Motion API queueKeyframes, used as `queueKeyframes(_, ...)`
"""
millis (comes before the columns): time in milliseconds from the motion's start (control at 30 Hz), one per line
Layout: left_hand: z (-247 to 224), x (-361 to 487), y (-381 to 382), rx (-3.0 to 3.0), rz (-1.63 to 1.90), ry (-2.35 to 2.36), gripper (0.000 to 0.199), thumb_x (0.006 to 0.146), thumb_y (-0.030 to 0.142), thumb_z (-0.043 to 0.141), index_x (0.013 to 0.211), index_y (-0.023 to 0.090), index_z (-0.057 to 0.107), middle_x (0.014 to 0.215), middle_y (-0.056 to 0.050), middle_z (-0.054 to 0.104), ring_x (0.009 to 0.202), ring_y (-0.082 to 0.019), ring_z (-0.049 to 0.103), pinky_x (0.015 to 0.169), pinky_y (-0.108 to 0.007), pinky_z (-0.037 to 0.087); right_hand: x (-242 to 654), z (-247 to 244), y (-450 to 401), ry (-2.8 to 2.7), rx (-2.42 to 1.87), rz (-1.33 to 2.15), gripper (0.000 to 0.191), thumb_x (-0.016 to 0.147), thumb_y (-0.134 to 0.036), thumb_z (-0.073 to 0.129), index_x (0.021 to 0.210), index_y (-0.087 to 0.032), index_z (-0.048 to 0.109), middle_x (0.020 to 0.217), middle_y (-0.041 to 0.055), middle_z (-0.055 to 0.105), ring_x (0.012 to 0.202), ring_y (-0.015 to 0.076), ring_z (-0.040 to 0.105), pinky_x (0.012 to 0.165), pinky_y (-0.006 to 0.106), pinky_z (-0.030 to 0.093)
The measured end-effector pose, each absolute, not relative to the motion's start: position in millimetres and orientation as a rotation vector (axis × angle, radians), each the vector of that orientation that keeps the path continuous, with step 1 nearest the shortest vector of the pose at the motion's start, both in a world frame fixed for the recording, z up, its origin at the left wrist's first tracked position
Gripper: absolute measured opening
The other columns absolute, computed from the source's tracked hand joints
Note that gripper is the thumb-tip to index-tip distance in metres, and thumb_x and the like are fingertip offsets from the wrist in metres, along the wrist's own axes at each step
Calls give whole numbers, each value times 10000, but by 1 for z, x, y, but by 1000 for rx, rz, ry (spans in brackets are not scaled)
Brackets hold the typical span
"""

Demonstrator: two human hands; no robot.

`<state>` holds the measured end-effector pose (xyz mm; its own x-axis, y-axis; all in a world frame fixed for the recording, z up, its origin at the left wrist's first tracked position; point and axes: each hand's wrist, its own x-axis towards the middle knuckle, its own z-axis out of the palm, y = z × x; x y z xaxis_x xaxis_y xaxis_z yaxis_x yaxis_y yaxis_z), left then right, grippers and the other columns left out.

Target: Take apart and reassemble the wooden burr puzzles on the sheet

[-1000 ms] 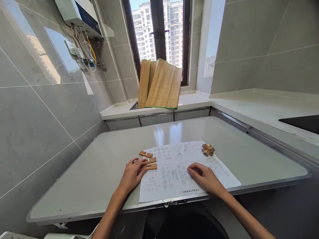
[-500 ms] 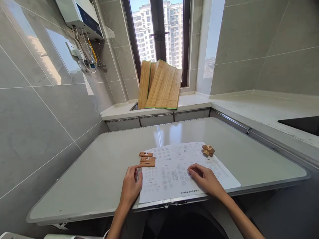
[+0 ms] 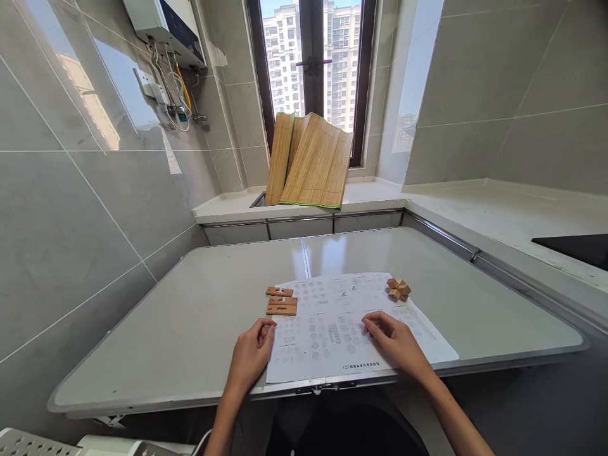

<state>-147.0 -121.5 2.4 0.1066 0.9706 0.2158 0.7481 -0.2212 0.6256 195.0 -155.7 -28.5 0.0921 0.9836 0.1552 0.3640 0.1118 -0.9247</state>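
A large printed sheet point(image 3: 327, 354) lies near the front edge of the table. My left hand point(image 3: 251, 351) rests at the sheet's left edge, fingers curled, just below the flat wooden pieces point(image 3: 282, 310); whether anything is between its fingertips is too small to tell. Over the right half of the sheet is my right hand point(image 3: 394, 342), its thumb and fingers curled together, the inside of the grip hidden. An interlocked wooden star-shaped puzzle point(image 3: 398, 289) sits at the sheet's upper right edge.
The pale table point(image 3: 190, 329) has rounded corners and a centre seam. Behind it, a bamboo mat point(image 3: 318, 161) leans on the white counter point(image 3: 370, 191) by the window. A dark panel point(image 3: 577, 248) lies on the right counter.
My left hand has drawn slightly down from the flat wooden pieces, and its fingers are more curled. My right hand has barely moved. The camera view has shifted slightly.
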Motion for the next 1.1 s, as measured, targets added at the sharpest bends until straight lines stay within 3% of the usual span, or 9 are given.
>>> queueKeyframes(1100,4,-147,-122,2040,881,1672,368,947,517,448,977,232,678,603,46,493,558,-159,471,576,-242,381,195,-30,-155,-1451,-1435,805,471,906,-666,548,954,-222,700,815,51,735,803,246,662,758,342,518)
